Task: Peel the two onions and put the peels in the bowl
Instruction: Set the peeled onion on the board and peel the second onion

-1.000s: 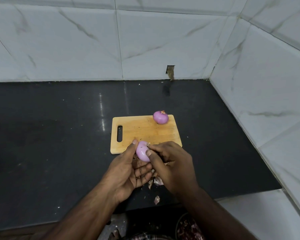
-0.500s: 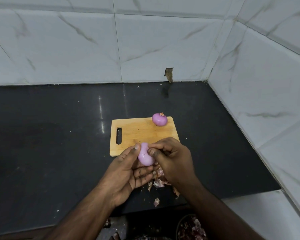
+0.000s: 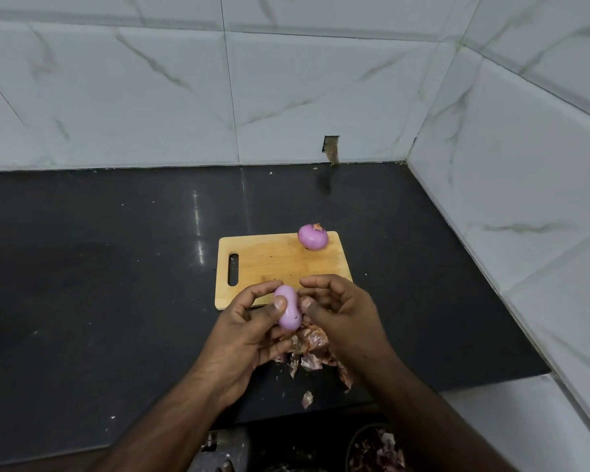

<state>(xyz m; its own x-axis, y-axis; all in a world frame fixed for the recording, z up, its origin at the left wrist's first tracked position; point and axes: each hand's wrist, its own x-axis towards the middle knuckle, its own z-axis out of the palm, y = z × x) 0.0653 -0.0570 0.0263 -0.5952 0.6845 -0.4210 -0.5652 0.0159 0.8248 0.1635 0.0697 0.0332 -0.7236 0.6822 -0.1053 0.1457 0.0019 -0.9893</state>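
My left hand (image 3: pixel 249 330) grips a peeled pink onion (image 3: pixel 288 311) just over the near edge of the wooden cutting board (image 3: pixel 269 264), with the thumb across its front. My right hand (image 3: pixel 343 311) is curled close against the onion's right side and pinches a small pink bit of peel (image 3: pixel 305 303). A second peeled onion (image 3: pixel 313 236) lies at the board's far right corner. Loose onion peels (image 3: pixel 312 350) are heaped on the black counter under my hands. The dark bowl (image 3: pixel 353 447), with peels in it, shows below the counter edge at the bottom right.
The black counter (image 3: pixel 116 284) runs left and back to white tiled walls; the right wall (image 3: pixel 525 199) closes off the corner. One stray peel (image 3: pixel 307 399) lies near the front edge. A dark object (image 3: pixel 225 447) sits below the counter.
My left hand has turned the onion, and its thumb now lies across the front. My right fingers have come slightly off the onion to the right. More peels show under my hands.
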